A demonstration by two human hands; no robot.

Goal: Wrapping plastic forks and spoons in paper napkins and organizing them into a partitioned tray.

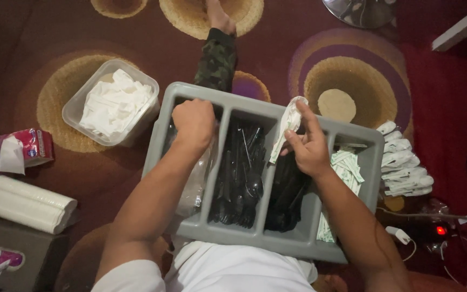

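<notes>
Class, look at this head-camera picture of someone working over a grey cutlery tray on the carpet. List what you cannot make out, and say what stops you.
- Head view: what the left hand grips in the tray; the fist covers it.
- Leftmost compartment's contents; the left arm and clear plastic hide them.
- Black cutlery: forks, knives or spoons, too dark to tell.
- White wrap in the right hand: its contents are covered.
- Metal object, cut off by the top edge.

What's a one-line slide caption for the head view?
Left hand reaches into grey cutlery tray; right hand holds a folded white napkin above black utensils.
</notes>
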